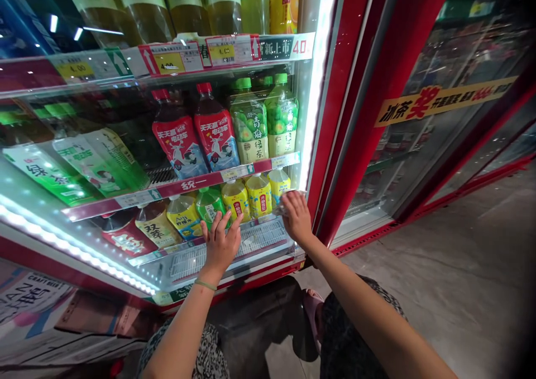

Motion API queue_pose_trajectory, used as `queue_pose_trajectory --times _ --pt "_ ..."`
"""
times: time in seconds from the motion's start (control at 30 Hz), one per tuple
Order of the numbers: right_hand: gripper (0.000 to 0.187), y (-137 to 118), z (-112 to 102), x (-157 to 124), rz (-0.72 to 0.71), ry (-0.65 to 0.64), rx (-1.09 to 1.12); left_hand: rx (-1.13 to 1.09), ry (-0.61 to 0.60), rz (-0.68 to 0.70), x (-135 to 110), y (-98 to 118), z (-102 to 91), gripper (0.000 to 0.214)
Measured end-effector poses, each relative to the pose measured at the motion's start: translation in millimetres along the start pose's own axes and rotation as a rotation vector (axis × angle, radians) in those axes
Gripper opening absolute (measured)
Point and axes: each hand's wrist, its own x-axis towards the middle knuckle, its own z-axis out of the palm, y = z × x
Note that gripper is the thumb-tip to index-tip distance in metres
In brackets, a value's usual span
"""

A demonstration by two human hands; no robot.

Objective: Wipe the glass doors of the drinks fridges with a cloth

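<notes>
I face an open drinks fridge with bottles on shelves. My left hand (pixel 221 240) reaches to the lowest shelf with fingers spread, touching the yellow-labelled bottles (pixel 237 199) and a green bottle (pixel 208 203). My right hand (pixel 296 216) is at the right end of that shelf, fingers curled on a small clear thing I cannot make out, just under another yellow bottle (pixel 278 182). The wire rack (pixel 259 238) in front of the bottles is bare below both hands.
The middle shelf holds red-labelled bottles (pixel 196 136) and green tea bottles (pixel 263 122); price tags (pixel 218 51) run along the upper shelf edge. The red fridge door (pixel 368 116) stands open at right. Flattened cardboard (pixel 79 317) lies at lower left, concrete floor (pixel 460 289) at right.
</notes>
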Motion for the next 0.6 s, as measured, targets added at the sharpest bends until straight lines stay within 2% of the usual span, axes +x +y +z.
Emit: queue_pose_trajectory --times 0.07,0.1,0.27,0.33,0.4,0.47,0.6 --pt "0.078 5.1 -2.2 -9.1 0.083 0.111 -0.022 0.014 0.017 0.014 0.0 -0.6 0.3 0.058" --pt "0.08 5.5 -2.6 -14.8 0.081 0.123 -0.027 0.015 0.021 0.019 -0.3 -1.1 0.5 0.058" --pt "0.077 8.5 -6.6 -27.3 -0.145 -0.127 0.005 -0.009 -0.008 0.014 -3.5 -4.1 1.6 0.062" --pt "0.076 15.8 -9.6 -25.5 -0.073 -0.098 -0.02 -0.014 -0.016 0.012 -4.7 -4.6 1.4 0.063" --pt "0.078 21.5 -10.9 -26.7 0.097 0.007 -0.062 -0.022 -0.025 0.006 -5.6 -4.7 1.5 0.063" --pt "0.081 20.7 -9.6 -31.6 0.212 0.059 -0.08 -0.023 -0.031 -0.001 -6.2 -4.5 2.0 0.062" --pt "0.086 7.7 -4.4 -36.1 0.279 0.009 -0.042 -0.026 -0.014 0.001 -6.1 -4.2 3.5 0.06"
